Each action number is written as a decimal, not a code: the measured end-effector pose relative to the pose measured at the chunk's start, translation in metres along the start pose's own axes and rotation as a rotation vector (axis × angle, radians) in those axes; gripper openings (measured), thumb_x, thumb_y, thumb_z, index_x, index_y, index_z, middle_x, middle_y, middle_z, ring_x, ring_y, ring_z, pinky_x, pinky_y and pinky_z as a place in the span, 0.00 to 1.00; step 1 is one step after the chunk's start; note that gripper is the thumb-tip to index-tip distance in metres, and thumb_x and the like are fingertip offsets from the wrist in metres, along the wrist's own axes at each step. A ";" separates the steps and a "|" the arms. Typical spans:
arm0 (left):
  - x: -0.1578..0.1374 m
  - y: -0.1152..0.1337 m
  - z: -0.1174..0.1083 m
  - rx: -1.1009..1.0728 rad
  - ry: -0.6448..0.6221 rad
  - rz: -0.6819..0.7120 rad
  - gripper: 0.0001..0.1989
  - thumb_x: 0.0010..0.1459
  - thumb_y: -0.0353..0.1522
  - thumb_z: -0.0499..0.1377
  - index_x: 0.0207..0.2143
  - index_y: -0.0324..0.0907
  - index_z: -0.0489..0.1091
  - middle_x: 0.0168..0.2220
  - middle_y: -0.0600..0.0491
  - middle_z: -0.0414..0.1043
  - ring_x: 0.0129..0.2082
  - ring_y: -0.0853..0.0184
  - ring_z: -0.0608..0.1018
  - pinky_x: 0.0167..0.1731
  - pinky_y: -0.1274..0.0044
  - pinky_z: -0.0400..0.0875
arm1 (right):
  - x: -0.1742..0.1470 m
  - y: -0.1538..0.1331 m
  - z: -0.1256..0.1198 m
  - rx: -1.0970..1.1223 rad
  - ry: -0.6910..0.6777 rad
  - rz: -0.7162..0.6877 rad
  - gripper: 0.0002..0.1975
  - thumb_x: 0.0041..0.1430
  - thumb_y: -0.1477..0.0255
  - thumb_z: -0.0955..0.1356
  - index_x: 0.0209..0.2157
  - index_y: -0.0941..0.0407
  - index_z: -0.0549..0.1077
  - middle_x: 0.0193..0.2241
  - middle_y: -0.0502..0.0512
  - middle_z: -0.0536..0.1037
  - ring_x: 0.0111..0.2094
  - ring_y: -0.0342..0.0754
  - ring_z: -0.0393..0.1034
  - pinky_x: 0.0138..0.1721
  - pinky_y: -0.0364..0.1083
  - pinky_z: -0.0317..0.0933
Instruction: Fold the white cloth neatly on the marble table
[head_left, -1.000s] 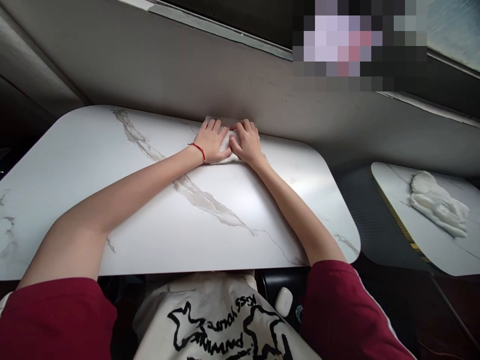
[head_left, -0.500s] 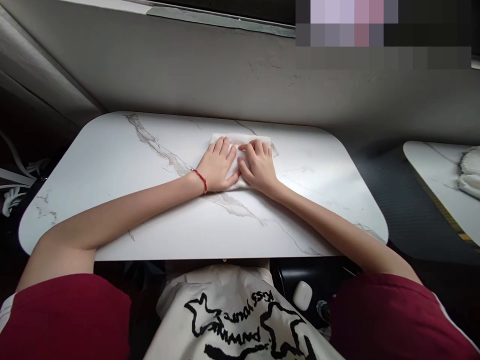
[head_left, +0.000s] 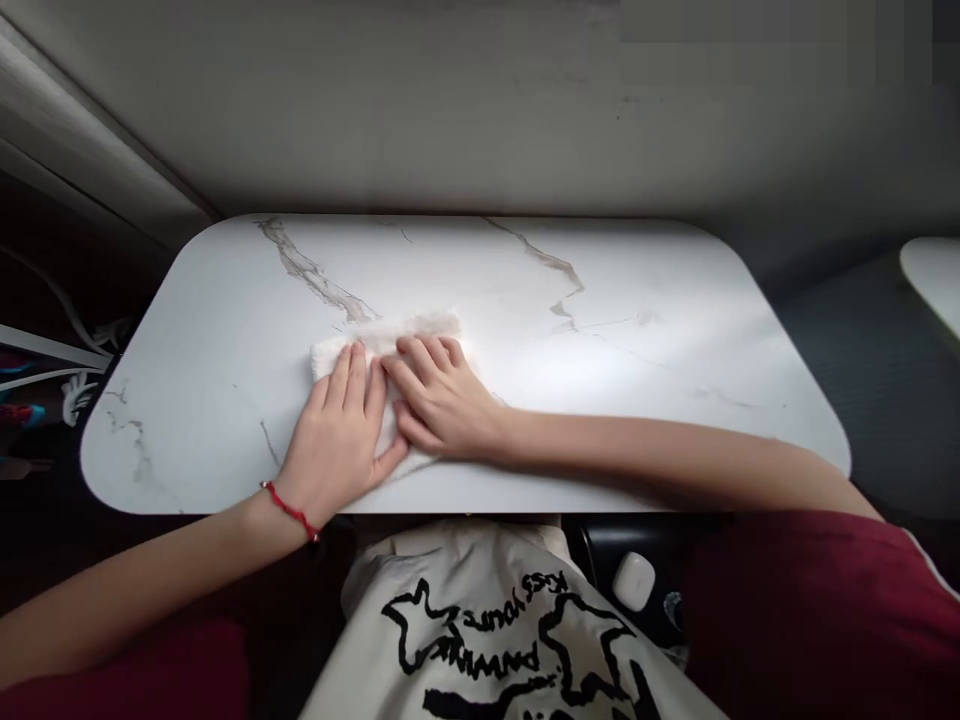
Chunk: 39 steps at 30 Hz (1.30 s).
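A white cloth [head_left: 431,325] lies spread on the white marble-patterned table [head_left: 637,370], left of its middle and towards the near edge. My left hand [head_left: 337,425] presses flat on the cloth's left part, fingers stretched out, with a red cord bracelet at the wrist. Beside it my right hand [head_left: 442,395] bears down on the cloth with bent fingers gripping it. The two hands almost touch, and they hide much of the cloth.
A pale wall or panel [head_left: 450,120] rises behind the table's far edge. White cables [head_left: 75,395] hang at the left. Below the near edge, a small white case [head_left: 634,582] rests on something black. Another white tabletop [head_left: 937,280] shows at the far right.
Both hands and the cloth have moved left and nearer to me across the table. The view has tilted down and shifted, so less of the right-hand tabletop shows.
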<state>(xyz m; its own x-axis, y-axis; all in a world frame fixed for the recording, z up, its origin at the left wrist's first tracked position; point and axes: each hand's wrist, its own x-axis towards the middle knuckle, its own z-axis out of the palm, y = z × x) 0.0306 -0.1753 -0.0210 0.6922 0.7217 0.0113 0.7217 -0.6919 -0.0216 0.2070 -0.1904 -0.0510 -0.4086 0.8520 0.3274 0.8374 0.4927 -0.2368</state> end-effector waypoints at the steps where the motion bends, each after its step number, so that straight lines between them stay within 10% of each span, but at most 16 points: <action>1: 0.009 -0.008 -0.001 0.017 -0.003 -0.017 0.37 0.62 0.43 0.50 0.69 0.34 0.56 0.68 0.35 0.60 0.71 0.40 0.56 0.62 0.51 0.61 | 0.014 0.006 0.005 -0.002 0.001 -0.012 0.21 0.66 0.66 0.57 0.55 0.60 0.67 0.54 0.68 0.68 0.54 0.63 0.58 0.56 0.61 0.54; 9: 0.100 -0.089 -0.002 0.012 -0.019 -0.023 0.36 0.65 0.43 0.44 0.69 0.30 0.51 0.71 0.35 0.50 0.71 0.46 0.54 0.66 0.58 0.52 | 0.117 0.086 0.046 -0.118 0.086 -0.006 0.23 0.72 0.59 0.50 0.53 0.57 0.64 0.53 0.63 0.64 0.58 0.62 0.57 0.58 0.64 0.54; 16: 0.109 -0.153 -0.004 -0.088 0.005 -0.041 0.32 0.67 0.45 0.42 0.68 0.39 0.56 0.71 0.42 0.52 0.71 0.52 0.57 0.67 0.60 0.53 | 0.177 0.104 0.064 -0.152 0.086 -0.065 0.25 0.73 0.57 0.48 0.53 0.57 0.64 0.52 0.62 0.65 0.57 0.61 0.59 0.58 0.64 0.55; 28: 0.049 -0.142 -0.025 0.092 -0.033 -0.287 0.19 0.63 0.35 0.45 0.51 0.38 0.68 0.51 0.39 0.74 0.55 0.50 0.74 0.54 0.62 0.68 | 0.172 0.000 0.066 -0.017 0.077 -0.041 0.17 0.67 0.68 0.59 0.50 0.62 0.69 0.53 0.71 0.70 0.55 0.64 0.62 0.55 0.60 0.55; 39: -0.079 -0.094 -0.041 0.308 -0.156 -0.541 0.18 0.63 0.31 0.41 0.37 0.37 0.69 0.34 0.35 0.77 0.37 0.46 0.81 0.37 0.62 0.71 | 0.138 -0.102 0.081 0.150 0.083 -0.510 0.21 0.71 0.64 0.55 0.47 0.63 0.72 0.49 0.68 0.73 0.48 0.61 0.65 0.50 0.58 0.57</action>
<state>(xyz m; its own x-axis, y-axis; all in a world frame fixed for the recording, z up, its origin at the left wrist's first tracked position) -0.0915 -0.1676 0.0213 0.2046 0.9779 -0.0439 0.9173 -0.2072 -0.3399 0.0356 -0.1083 -0.0559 -0.7152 0.4837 0.5045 0.4764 0.8655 -0.1545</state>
